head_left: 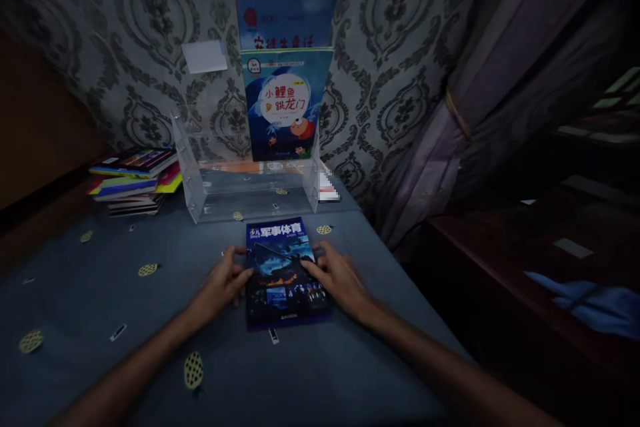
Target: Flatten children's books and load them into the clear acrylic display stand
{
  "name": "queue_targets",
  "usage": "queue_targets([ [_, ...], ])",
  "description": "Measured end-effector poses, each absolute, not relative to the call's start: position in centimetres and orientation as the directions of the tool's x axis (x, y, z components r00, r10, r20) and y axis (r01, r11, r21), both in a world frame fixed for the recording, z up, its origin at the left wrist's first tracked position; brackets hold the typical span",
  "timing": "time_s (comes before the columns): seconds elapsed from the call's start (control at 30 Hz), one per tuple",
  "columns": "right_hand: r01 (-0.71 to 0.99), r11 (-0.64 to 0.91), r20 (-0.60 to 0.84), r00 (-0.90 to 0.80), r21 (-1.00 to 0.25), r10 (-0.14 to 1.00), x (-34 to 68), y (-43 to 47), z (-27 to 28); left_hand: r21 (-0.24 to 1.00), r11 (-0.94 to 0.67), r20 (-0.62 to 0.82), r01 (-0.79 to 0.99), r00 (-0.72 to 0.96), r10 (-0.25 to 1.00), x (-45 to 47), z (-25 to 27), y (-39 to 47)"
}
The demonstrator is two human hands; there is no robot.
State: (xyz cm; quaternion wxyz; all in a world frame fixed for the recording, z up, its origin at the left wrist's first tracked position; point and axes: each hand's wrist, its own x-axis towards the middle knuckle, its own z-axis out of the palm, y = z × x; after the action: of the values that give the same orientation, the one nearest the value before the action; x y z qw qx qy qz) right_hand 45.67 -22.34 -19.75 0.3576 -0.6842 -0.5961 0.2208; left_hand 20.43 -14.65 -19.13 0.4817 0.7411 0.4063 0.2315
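Observation:
A dark blue book with white Chinese lettering and a night scene on its cover is low over or on the table, front side up. My left hand holds its left edge, thumb at the cover's rim. On the opposite edge is my right hand, its thumb lying over the cover and its other fingers along the side. Behind the book stands a clear acrylic rack. In the rack's right part, a blue picture book with a red fish leans upright, and another blue book rises behind it.
At the rack's left lies an untidy stack of books. A patterned blue cloth covers the table. Patterned wallpaper backs it, with a tied curtain at the right. Beyond the table's right edge, a blue cloth lies on a dark surface.

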Motion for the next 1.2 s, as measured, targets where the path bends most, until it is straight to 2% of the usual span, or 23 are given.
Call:
queue_targets([
  [0.1,0.778,-0.018,0.130,0.128,-0.629,0.983,45.9,-22.3,-19.5,0.740,-0.425,0.041,0.522,0.595,0.802,20.2,-18.7,-14.5],
  [0.2,0.840,0.006,0.139,0.083,-0.543,0.987,45.9,-22.4,-19.2,0.479,-0.600,0.118,0.641,0.630,0.767,20.5,-18.3,-13.9],
  [0.27,0.888,-0.010,0.145,0.086,-0.460,0.986,45.5,-22.4,-18.9,0.336,-0.671,0.191,0.660,0.650,0.735,20.9,-18.3,-13.2],
  [0.33,0.927,0.027,0.179,0.043,-0.375,0.983,44.8,-22.2,-18.6,0.272,-0.718,0.275,0.640,0.664,0.696,21.3,-18.6,-12.2],
  [0.43,0.920,0.248,0.267,-0.168,-0.302,0.949,42.9,-21.2,-18.2,0.311,-0.737,0.372,0.600,0.637,0.676,21.8,-19.6,-10.7],
  [0.53,0.824,0.494,0.327,-0.403,-0.277,0.855,40.6,-19.8,-18.0,0.379,-0.739,0.402,0.556,0.621,0.673,21.7,-20.8,-9.7],
  [0.63,0.755,0.596,0.332,-0.507,-0.273,0.795,38.7,-18.5,-18.5,0.396,-0.754,0.402,0.524,0.640,0.655,21.1,-21.8,-9.2],
  [0.8,0.769,0.569,0.264,-0.507,-0.293,0.821,38.1,-17.2,-19.2,0.407,-0.767,0.427,0.496,0.639,0.640,20.4,-22.6,-8.3],
  [1.0,0.824,0.471,0.160,-0.443,-0.316,0.882,40.4,-16.0,-19.8,0.339,-0.767,0.404,0.545,0.652,0.642,20.5,-22.5,-7.8],
  [1.2,0.876,0.341,0.208,-0.283,-0.342,0.936,45.6,-16.0,-20.7,0.320,-0.757,0.371,0.569,0.660,0.653,20.5,-22.0,-7.9],
])
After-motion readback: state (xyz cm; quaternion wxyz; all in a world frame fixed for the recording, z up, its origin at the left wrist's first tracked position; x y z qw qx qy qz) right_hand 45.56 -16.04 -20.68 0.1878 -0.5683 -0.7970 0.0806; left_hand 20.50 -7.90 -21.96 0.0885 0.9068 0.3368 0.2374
